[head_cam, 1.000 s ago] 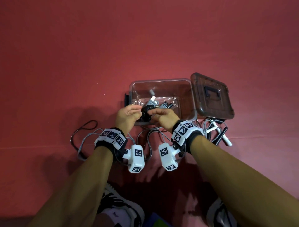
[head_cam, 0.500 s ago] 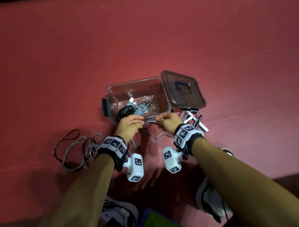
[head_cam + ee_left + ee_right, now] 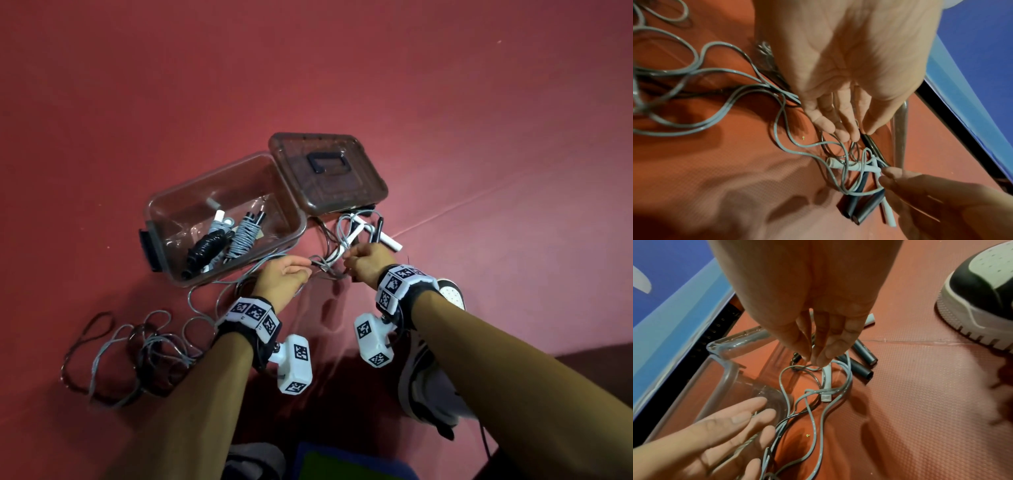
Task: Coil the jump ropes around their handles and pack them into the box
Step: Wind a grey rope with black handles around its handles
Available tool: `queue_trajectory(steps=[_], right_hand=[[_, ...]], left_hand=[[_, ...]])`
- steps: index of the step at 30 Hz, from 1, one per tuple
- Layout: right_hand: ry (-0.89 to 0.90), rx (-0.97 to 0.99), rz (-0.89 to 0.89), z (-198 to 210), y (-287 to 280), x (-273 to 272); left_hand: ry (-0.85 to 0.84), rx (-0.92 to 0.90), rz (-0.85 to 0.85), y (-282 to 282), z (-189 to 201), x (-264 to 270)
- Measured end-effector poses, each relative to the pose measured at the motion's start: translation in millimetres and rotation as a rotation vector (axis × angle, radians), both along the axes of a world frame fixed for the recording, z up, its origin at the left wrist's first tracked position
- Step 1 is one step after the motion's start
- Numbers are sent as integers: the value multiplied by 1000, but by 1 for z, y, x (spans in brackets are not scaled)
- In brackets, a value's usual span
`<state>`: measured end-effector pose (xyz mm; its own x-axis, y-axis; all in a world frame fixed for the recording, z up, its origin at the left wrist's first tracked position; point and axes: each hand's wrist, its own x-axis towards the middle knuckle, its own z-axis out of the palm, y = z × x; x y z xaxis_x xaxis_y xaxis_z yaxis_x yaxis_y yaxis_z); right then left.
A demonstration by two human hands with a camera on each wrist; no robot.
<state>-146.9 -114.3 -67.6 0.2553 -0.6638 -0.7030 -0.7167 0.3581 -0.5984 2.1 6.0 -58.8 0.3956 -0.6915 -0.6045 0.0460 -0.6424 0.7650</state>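
A clear plastic box (image 3: 164, 205) stands open on the red floor, its brown lid (image 3: 329, 171) lying beside it. Inside lie a coiled black rope (image 3: 205, 248) and a coiled grey rope (image 3: 243, 236). Right of the box, white handles (image 3: 855, 167) and black handles (image 3: 859, 206) lie tangled in loose grey rope (image 3: 813, 418). My right hand (image 3: 813, 361) pinches a loop of grey rope just above a white handle (image 3: 827, 381). My left hand (image 3: 844, 131) hovers over the cords with straight fingers, holding nothing.
A heap of loose grey and dark ropes (image 3: 130, 349) sprawls on the floor at the left. My shoe (image 3: 982, 296) stands close on the right of the handles. A blue panel (image 3: 972, 65) runs behind the box.
Both hands held the black coiled rope at the box a second ago. It now lies in the box, and both hands have moved right to the loose handles and cords.
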Motion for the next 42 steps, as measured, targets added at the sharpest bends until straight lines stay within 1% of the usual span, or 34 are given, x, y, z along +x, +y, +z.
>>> queue_trajectory(steps=[3,5,9,14,18,21,25,29,35,40,42], right_hand=[[27,-5,-16,-20,-5,-6],[27,9,-23,-45,-8,-12],[61,6,8,-42,-1,-11],[32,41,84,-56,8,-10],[13,56,146,-63,11,-11],[-9,81,163,-64,8,-12],[-20,108,175,-56,8,-7],[-3,102,208,-39,5,-6],[-11,-17,247,-15,6,-1],[58,-106,328,7,4,-2],[43,-168,336,15,3,-2]], left_hand=[[5,33,-35,-11,-16,-6],[6,65,-86,-16,-26,-11],[21,112,-153,-24,-42,-21],[29,154,-188,-30,-58,-28],[-9,176,-218,-39,-63,-30],[9,157,-199,-42,-62,-29],[-7,100,-181,-45,-54,-25],[-32,50,-138,-46,-38,-19],[-50,-46,-69,-41,-3,-11],[-32,-142,-5,-34,33,-4],[-31,-173,12,-28,44,0]])
